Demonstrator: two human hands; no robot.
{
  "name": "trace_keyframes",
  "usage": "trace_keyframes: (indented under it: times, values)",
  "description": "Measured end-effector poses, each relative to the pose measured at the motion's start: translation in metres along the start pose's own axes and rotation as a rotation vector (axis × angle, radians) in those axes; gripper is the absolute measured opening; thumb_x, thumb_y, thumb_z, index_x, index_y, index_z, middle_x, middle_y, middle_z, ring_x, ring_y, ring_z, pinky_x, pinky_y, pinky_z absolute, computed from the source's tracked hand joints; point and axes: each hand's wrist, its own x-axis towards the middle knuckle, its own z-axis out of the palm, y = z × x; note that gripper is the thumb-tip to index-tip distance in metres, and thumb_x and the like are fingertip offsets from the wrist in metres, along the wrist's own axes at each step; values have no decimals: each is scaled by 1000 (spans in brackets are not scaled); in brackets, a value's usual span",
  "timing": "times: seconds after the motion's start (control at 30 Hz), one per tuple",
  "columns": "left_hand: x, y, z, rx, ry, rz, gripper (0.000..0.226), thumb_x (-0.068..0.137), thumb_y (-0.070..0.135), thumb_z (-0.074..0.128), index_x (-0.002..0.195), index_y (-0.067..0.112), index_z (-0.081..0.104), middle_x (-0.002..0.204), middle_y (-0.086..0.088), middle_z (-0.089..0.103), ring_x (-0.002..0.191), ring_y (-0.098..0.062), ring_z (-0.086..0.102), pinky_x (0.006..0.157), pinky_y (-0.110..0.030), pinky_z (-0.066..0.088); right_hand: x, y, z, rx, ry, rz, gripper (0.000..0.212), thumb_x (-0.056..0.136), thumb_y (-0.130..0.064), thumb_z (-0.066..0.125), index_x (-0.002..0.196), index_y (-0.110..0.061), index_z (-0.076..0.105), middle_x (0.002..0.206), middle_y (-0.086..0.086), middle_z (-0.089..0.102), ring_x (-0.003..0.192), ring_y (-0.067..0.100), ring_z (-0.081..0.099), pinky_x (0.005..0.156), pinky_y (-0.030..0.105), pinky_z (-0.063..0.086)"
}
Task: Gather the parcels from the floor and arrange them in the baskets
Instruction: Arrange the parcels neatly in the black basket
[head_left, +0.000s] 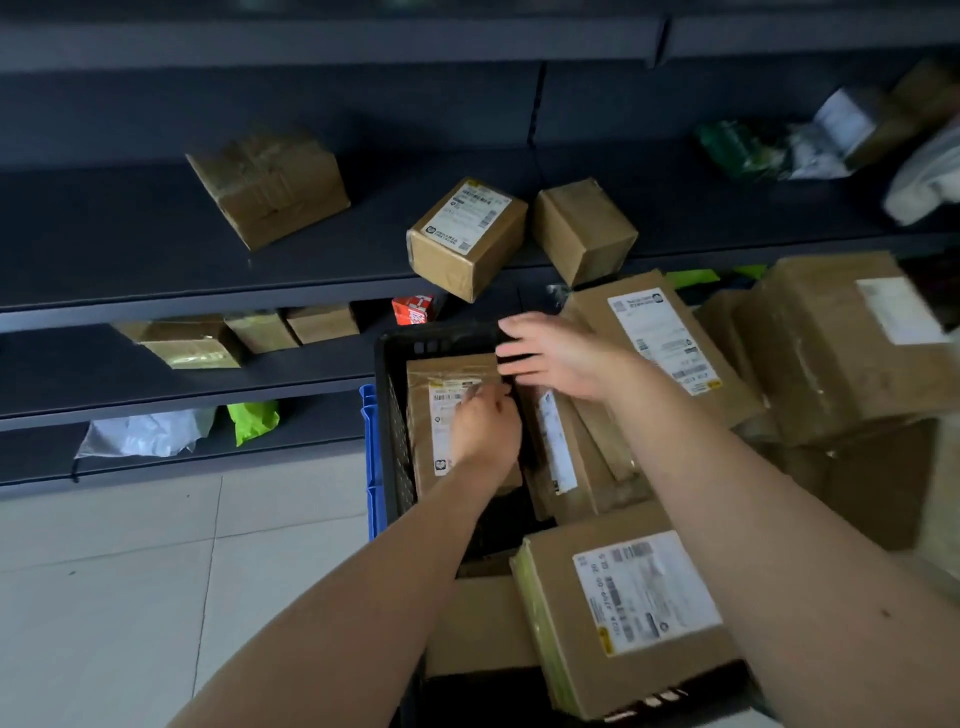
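Note:
A black plastic basket (387, 364) stands on the floor by the shelving and holds several brown cardboard parcels. My left hand (485, 426) is down inside it, fingers curled on the right edge of a flat labelled parcel (441, 415) standing at the basket's left side. My right hand (556, 358) hovers over the far end of the basket with fingers stretched out, just above the upright parcels (558, 457) in the middle. A large labelled parcel (623, 618) lies across the basket's near end. Another labelled parcel (665, 343) leans at the right.
Dark metal shelves (156, 306) run along the back with boxes on them, two (465, 236) (584, 228) near the edge above the basket. A blue crate (371, 462) sits left of the basket. Big cartons (841, 343) pile at the right. Pale tiled floor (156, 571) lies at the left.

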Motion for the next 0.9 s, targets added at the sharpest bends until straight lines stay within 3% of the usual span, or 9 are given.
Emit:
trace_keyframes:
  times: [0.07,0.13,0.23,0.33,0.47,0.57,0.67,0.77,0.9]
  values:
    - [-9,26,4,-105,-54,-3,38,101,24,36,134,17,53,137,-8,48,118,-29,51,98,-36,43,-31,-20,-31,197,45,-156,32,104,-26,45,129,-9,55,121,16,66,110,30,67,98,40,52]
    - [-13,51,10,-227,-144,-74,40,102,30,33,138,19,46,138,-6,43,116,-28,49,93,-32,38,-51,-29,-66,227,338,-293,22,103,-19,46,115,-8,61,104,13,72,95,24,71,89,35,56]
    - [-9,79,21,-397,-285,-270,56,99,47,36,149,21,30,146,-9,39,127,-30,43,107,-40,37,-52,-2,-114,-60,678,-108,34,90,-39,55,112,-14,58,99,6,64,94,27,65,80,34,46]
    - [-18,88,31,-510,-362,-361,72,89,63,45,151,29,29,153,-2,36,137,-27,38,112,-47,35,-49,46,-127,-206,605,212,86,74,-72,49,138,-14,49,123,7,62,110,31,61,96,42,47]
    - [-28,93,19,-530,-327,-247,83,81,70,47,153,43,17,160,3,17,146,-26,22,117,-52,23,-57,39,-100,-268,676,71,60,91,-53,45,139,-18,44,131,9,58,117,32,56,100,43,45]
    - [-16,91,-18,-506,-102,-179,79,79,71,46,150,40,28,152,-3,32,135,-32,37,112,-52,32,-49,9,-74,-208,731,-84,58,91,-57,39,135,-20,45,133,11,55,118,34,54,97,44,45]
    - [-8,73,-58,-453,78,-217,85,66,73,38,144,37,40,140,-4,40,124,-33,44,107,-53,37,-34,-6,-37,-140,557,-107,65,93,-60,38,144,-19,39,136,5,52,121,30,53,91,38,43]
    - [1,40,-80,-383,205,-273,69,81,65,44,137,27,50,137,-8,41,124,-32,45,107,-47,38,-12,1,-6,-152,368,-1,78,88,-65,37,149,-18,36,143,6,52,125,30,52,103,43,44]
    - [0,4,-74,-153,124,-383,56,93,44,47,140,13,43,140,-15,35,124,-37,43,107,-44,38,2,29,13,-325,228,149,53,95,-43,48,139,-14,45,132,8,58,115,28,57,93,39,49]
